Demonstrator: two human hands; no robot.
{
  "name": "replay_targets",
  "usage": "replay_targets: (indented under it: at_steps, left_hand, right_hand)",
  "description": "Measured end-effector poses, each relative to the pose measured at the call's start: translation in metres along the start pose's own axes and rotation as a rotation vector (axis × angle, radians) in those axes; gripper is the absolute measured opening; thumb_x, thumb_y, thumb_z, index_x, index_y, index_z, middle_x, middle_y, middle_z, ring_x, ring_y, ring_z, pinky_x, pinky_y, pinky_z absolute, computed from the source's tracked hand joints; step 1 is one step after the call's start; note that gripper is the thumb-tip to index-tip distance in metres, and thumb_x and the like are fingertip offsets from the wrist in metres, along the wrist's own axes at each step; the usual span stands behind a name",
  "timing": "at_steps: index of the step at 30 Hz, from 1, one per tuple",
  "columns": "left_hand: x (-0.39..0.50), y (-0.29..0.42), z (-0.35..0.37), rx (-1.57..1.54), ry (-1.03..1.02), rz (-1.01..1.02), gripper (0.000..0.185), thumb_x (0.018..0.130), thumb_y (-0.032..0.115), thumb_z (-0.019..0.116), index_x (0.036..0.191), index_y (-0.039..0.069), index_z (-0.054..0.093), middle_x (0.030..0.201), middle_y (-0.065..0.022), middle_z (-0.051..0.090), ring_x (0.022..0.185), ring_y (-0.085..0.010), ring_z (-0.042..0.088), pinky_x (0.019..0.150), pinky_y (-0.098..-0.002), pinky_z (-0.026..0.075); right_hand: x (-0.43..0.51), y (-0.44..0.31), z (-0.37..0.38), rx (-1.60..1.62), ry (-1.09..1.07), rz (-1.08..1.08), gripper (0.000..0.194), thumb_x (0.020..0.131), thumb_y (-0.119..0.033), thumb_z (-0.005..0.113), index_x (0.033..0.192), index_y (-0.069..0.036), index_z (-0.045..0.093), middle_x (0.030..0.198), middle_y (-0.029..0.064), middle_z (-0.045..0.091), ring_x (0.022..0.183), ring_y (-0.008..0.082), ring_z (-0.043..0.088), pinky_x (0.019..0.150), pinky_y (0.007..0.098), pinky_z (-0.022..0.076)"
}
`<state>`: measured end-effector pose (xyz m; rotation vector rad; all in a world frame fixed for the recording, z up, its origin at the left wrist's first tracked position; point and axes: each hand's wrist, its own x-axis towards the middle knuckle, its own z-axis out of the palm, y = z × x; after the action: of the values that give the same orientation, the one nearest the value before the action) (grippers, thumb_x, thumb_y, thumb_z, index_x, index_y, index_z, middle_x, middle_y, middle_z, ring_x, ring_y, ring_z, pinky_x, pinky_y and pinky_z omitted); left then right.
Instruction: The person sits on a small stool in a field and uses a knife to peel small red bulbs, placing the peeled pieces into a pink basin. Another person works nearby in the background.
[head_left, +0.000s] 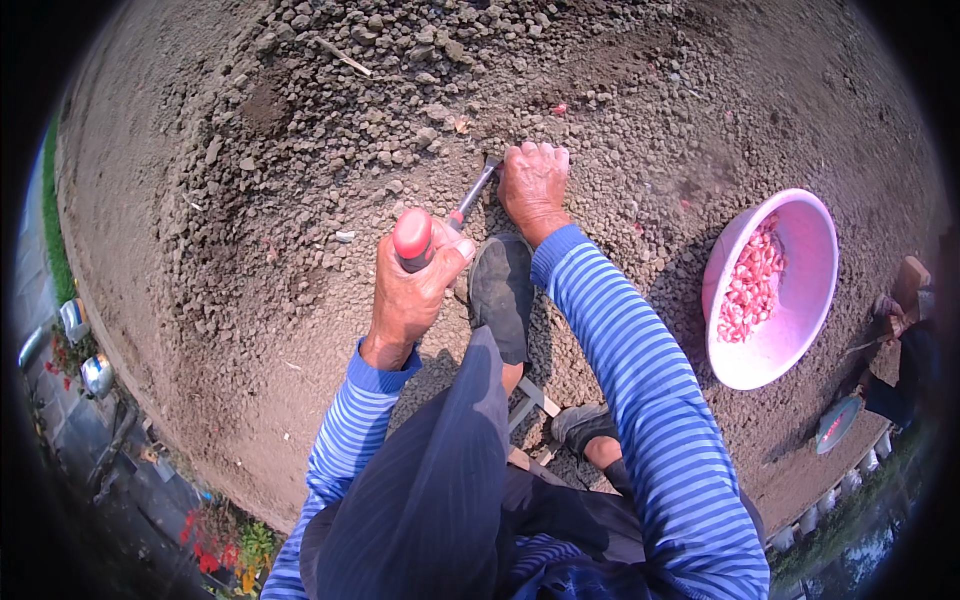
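Note:
My left hand (415, 289) grips the red and black handle of a hand tool (472, 196) with a metal shaft. Its flat tip touches the crumbly soil just left of my right hand (534, 182). That hand is lowered to the ground with its knuckles up and fingers curled; whether it holds anything underneath is hidden. To the right, a pink plastic basin (816, 274) rests tilted on the soil. Inside it lie many small pinkish pieces that look like garlic cloves (750, 289). A few reddish bits, one a small pink piece (559, 109), lie on the soil.
My dark shoe (502, 289) stands just below the hands, the other shoe (581, 424) farther back by a small wooden stool (536, 397). At far right, another person's hand (892, 319) is near a greenish bowl (838, 425). Flowers (210, 551) and paving border the soil at left.

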<state>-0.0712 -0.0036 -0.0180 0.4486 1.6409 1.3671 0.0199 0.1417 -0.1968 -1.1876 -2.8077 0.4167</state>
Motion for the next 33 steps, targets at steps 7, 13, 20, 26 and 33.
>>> replay_targets:
  at_steps: [7,13,20,26,33]
  left_hand:
    - [-0.038,0.029,-0.026,-0.002,0.001,0.058,0.023,0.092,0.005,0.069,0.074,0.005,0.055,0.077,-0.0039,0.059,0.069,-0.0116,0.052,0.107,-0.0469,0.044]
    - [-0.068,0.033,-0.036,0.003,0.043,0.055,0.025,0.094,0.014,0.068,0.076,0.003,0.056,0.081,-0.0099,0.060,0.062,-0.0112,0.050,0.060,-0.0277,0.042]
    - [-0.072,0.028,-0.039,0.011,0.019,0.085,0.024,0.094,0.015,0.069,0.077,0.003,0.056,0.082,-0.0096,0.061,0.065,-0.0115,0.051,0.062,-0.0284,0.042]
    - [-0.069,0.029,-0.036,0.007,0.028,0.062,0.026,0.093,0.016,0.069,0.075,0.003,0.056,0.080,-0.0121,0.060,0.062,-0.0144,0.053,0.061,-0.0302,0.046]
    - [-0.081,0.031,-0.039,0.045,0.033,0.114,0.029,0.093,0.020,0.071,0.076,0.003,0.056,0.080,-0.0117,0.060,0.062,-0.0141,0.053,0.061,-0.0300,0.045]
  right_hand:
    - [0.003,-0.008,-0.002,0.004,-0.075,0.053,0.010,0.080,-0.017,0.069,0.086,-0.012,0.075,0.090,0.0074,0.068,0.095,0.0269,0.063,0.089,0.0465,0.0400]
    - [0.007,-0.005,0.005,-0.062,-0.076,-0.007,0.014,0.084,-0.018,0.065,0.086,-0.012,0.077,0.091,0.0072,0.067,0.094,0.0268,0.061,0.088,0.0477,0.0394]
    - [0.013,-0.004,0.017,-0.026,0.033,0.000,0.006,0.077,-0.016,0.070,0.080,-0.012,0.072,0.090,0.0069,0.064,0.096,0.0268,0.060,0.084,0.0456,0.0409]
    - [0.010,-0.001,0.020,-0.012,0.089,-0.028,0.004,0.079,-0.016,0.069,0.080,-0.013,0.071,0.090,0.0056,0.063,0.096,0.0258,0.061,0.085,0.0455,0.0416]
    - [0.013,0.008,-0.014,0.247,-0.034,0.082,0.011,0.086,-0.022,0.073,0.088,-0.011,0.074,0.087,0.0075,0.066,0.091,0.0294,0.064,0.084,0.0456,0.0443]
